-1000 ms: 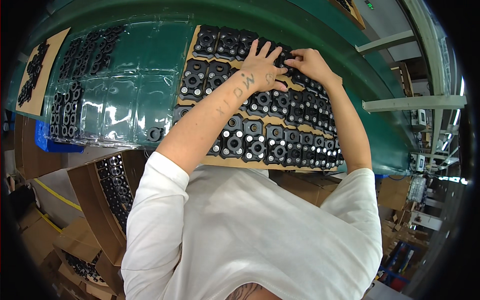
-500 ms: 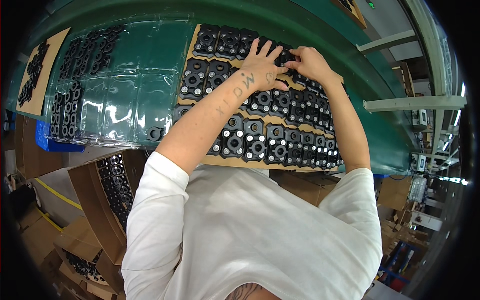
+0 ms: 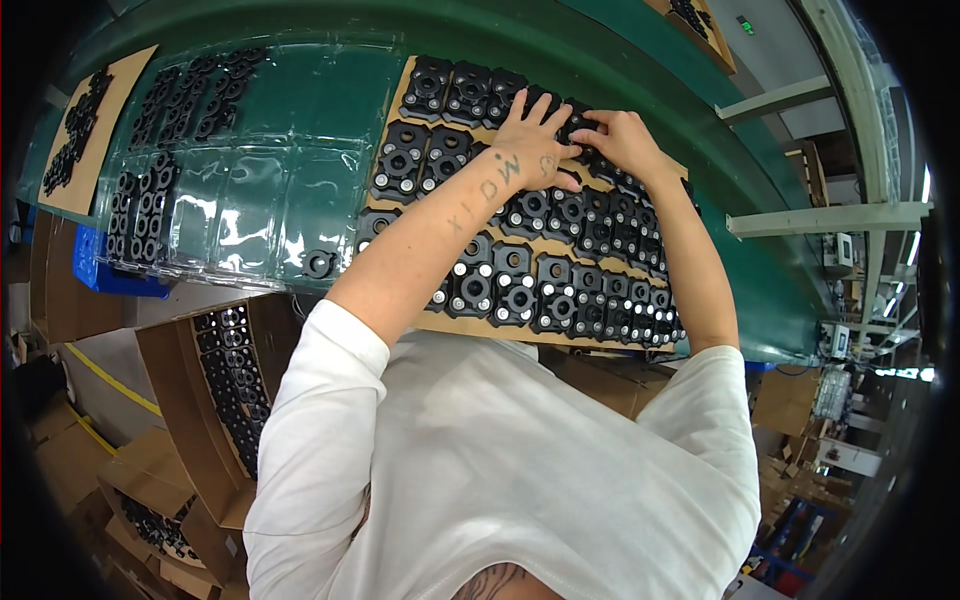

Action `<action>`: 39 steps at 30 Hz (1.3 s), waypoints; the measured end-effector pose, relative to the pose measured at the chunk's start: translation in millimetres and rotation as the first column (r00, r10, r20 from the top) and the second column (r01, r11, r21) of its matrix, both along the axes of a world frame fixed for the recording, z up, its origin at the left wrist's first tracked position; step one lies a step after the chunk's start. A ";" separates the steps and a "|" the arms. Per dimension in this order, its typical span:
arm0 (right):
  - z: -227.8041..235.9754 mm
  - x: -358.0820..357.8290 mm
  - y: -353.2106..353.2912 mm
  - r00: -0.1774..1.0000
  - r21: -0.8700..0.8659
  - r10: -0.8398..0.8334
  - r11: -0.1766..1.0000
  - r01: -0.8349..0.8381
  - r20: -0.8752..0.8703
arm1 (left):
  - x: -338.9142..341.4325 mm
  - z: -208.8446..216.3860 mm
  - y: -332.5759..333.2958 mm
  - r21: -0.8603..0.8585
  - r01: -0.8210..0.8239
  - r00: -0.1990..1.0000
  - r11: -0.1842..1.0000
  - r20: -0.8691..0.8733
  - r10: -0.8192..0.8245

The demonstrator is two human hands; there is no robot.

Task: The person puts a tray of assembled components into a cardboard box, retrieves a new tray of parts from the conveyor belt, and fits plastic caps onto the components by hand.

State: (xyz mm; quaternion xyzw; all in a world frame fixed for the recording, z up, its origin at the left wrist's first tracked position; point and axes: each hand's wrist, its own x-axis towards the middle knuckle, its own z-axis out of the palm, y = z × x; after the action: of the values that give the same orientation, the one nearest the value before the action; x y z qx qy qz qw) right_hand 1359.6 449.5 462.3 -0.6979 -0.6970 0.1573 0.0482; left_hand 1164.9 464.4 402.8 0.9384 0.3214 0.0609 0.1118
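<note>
Rows of black parts [image 3: 519, 300] with round holes and silver screw heads lie close together on a brown cardboard sheet [image 3: 470, 326]. My left hand [image 3: 535, 145] rests palm down over the far row, fingers spread across the tops of the parts. Beside it on the right, my right hand [image 3: 622, 142] has its thumb and index finger closed around the edge of a black part [image 3: 577, 122] in that row. The fingertips partly cover this part, and my hands and forearms hide several others.
A clear plastic tray [image 3: 235, 215] on the green table [image 3: 330, 110] holds more black parts at its left. Another cardboard sheet [image 3: 105, 130] with parts lies at the far left. Open cartons [image 3: 185, 375] stand below the table. A metal frame [image 3: 800, 220] rises at right.
The whole view has shifted slightly, moving the sheet and tray a little right and down in the picture. Both hands stay at the far row, with only slight finger movement.
</note>
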 end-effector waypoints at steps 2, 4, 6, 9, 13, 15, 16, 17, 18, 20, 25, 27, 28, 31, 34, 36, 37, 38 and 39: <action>-3.1 4.3 1.1 1.000 -0.002 -0.011 1.000 0.011 -0.010 | 0.3 -0.5 0.1 -0.003 -0.001 1.000 1.000 -0.001 0.001; -8.4 23.6 1.6 0.989 0.010 0.055 0.998 -0.054 -0.135 | 0.7 -0.2 -0.2 0.002 0.006 1.000 1.000 -0.006 -0.006; -13.5 39.2 2.8 0.959 0.031 0.120 0.993 -0.116 -0.256 | 1.4 1.0 -0.1 0.008 0.014 1.000 1.000 -0.010 -0.014; -10.1 31.0 5.3 0.975 0.050 0.103 0.994 -0.094 -0.200 | 1.6 1.7 1.5 0.006 0.007 1.000 1.000 -0.019 -0.007; -4.6 18.7 5.5 0.992 0.089 0.086 0.993 -0.077 -0.096 | 2.3 1.5 2.4 0.005 0.002 1.000 1.000 -0.028 -0.002; -3.3 13.7 2.5 0.996 0.126 0.085 0.989 -0.084 -0.001 | 3.0 0.7 2.4 0.008 0.005 1.000 1.000 -0.028 -0.005; -4.1 11.6 1.8 0.995 0.143 0.083 0.986 -0.089 0.046 | 3.1 0.2 2.5 0.009 0.007 1.000 1.000 -0.028 -0.007; -5.7 10.0 1.9 0.996 0.142 0.081 0.986 -0.087 0.046 | 3.1 -0.2 3.0 0.007 0.008 1.000 1.000 -0.029 -0.008; -7.6 8.3 1.9 0.995 0.166 0.062 0.983 -0.073 0.073 | 3.1 -0.6 3.7 0.010 0.008 1.000 1.000 -0.027 -0.008; -11.6 5.1 2.1 0.992 0.215 0.020 0.975 -0.047 0.126 | 3.0 -1.5 5.5 0.015 0.008 1.000 1.000 -0.023 -0.008; -14.6 -2.4 6.5 0.976 0.184 -0.102 0.981 0.067 0.190 | 4.6 -3.6 9.0 0.020 0.007 1.000 1.000 -0.023 -0.007; -14.4 -5.7 7.6 0.970 0.165 -0.136 0.981 0.103 0.204 | 5.0 -4.3 9.3 0.020 0.008 1.000 1.000 -0.024 -0.008; -14.0 -7.8 7.6 0.964 0.161 -0.155 0.979 0.122 0.214 | 5.2 -4.5 8.9 0.018 0.007 1.000 1.000 -0.025 -0.007; -12.3 -12.7 7.3 0.946 0.153 -0.211 0.972 0.177 0.247 | 6.1 -4.1 7.3 0.016 0.003 1.000 1.000 -0.024 -0.002; -5.2 -13.3 11.8 0.947 0.156 -0.208 0.972 0.173 0.243 | 10.9 -4.5 12.3 0.033 -0.018 1.000 0.999 -0.013 0.018; -0.1 -14.1 14.8 0.949 0.158 -0.205 0.973 0.170 0.239 | 12.8 -4.1 14.2 0.049 -0.037 0.999 0.998 -0.003 0.038; 2.3 -14.7 14.2 0.949 0.164 -0.205 0.972 0.169 0.241 | 12.8 -3.5 12.1 0.054 -0.038 0.999 0.998 0.000 0.039; 3.0 -15.3 14.0 0.942 0.130 -0.200 0.977 0.170 0.270 | 12.0 -3.3 8.9 0.040 -0.034 0.999 0.999 0.001 0.034; 2.5 -16.0 13.7 0.935 0.096 -0.193 0.980 0.172 0.299 | 10.5 -3.2 5.3 0.027 -0.030 1.000 0.999 0.001 0.030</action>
State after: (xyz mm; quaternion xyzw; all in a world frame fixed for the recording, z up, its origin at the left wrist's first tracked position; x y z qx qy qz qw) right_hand 1343.6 463.2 464.9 -0.7734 -0.6332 0.0179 -0.0224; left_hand 1175.5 469.7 399.6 0.9349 0.3343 0.0673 0.0985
